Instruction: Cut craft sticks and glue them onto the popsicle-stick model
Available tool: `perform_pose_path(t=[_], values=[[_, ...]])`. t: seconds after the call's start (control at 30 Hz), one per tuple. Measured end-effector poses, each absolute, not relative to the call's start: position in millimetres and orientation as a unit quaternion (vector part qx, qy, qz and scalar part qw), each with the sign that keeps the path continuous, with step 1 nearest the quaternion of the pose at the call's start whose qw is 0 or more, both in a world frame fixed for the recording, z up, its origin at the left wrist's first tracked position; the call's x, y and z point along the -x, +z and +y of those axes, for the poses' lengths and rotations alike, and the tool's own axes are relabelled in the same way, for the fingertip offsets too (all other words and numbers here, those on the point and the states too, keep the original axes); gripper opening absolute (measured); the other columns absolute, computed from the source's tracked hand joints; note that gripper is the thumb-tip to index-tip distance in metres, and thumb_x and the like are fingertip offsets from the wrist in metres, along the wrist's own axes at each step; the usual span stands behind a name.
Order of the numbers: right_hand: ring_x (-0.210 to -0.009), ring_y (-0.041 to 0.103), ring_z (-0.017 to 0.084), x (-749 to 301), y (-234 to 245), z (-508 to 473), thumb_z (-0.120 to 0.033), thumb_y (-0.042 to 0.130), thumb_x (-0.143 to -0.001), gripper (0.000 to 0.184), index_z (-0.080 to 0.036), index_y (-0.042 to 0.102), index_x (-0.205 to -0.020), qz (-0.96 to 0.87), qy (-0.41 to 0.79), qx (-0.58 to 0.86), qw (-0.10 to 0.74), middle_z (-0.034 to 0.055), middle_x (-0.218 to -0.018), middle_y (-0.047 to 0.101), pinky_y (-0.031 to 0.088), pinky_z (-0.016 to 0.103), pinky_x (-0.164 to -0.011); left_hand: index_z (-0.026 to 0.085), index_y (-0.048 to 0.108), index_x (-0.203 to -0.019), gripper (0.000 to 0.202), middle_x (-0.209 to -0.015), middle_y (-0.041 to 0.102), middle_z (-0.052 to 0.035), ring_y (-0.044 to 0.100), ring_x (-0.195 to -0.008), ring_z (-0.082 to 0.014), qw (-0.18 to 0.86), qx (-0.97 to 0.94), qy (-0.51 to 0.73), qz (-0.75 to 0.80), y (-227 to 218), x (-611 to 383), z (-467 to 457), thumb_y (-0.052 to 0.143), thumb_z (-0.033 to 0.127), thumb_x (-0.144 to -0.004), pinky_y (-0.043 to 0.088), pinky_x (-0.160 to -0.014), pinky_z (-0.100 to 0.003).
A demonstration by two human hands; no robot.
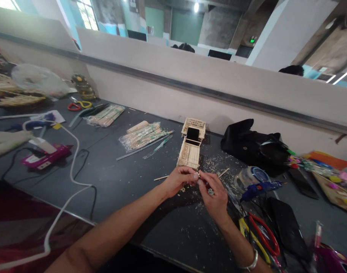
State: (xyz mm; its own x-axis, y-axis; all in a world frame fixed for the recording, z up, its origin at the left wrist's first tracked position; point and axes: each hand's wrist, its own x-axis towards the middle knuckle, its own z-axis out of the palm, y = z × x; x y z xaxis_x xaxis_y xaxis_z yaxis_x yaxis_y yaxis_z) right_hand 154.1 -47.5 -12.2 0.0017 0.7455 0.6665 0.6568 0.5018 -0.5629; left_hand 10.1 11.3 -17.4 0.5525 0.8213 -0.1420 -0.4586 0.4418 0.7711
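My left hand [181, 180] and my right hand [214, 189] meet above the dark table. Pinched between their fingertips is a small pale wooden piece [198, 174], mostly covered, so its full shape is hidden. Just beyond my fingers stands a little structure of thin wooden sticks [189, 154], with a lattice panel [194, 124] at its far end and a dark rectangular object [192, 134] on it. Loose sticks lie near both hands, one at the left [161, 178] and another at the right [223, 173]. Small wood scraps are scattered around.
Bagged sticks [145, 135], a craft knife [159, 147] and a purple power strip [46, 156] with a white cable lie left. On the right are a black bag [255, 146], a clear jar [251, 177], a blue glue gun [260, 189], red-handled pliers [264, 233] and a phone [288, 223].
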Motion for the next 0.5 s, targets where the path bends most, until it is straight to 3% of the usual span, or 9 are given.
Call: perform_pose_path(t=[0.5], values=[[-0.082,0.068,0.02,-150.7,-8.3,-48.9,-0.017,0.058,-0.088,0.026,-0.026,0.074,-0.106,-0.699,0.05,0.481,0.527,0.0063,-0.091,0.073,0.056,0.029,-0.064,0.013,0.072,-0.06,0.038,-0.055,0.065,0.001,0.053,-0.05,-0.0073,0.804,-0.354,0.392,0.271,-16.4,-10.2,12.1,0.095,0.036,-0.041,0.042,-0.058,-0.023]])
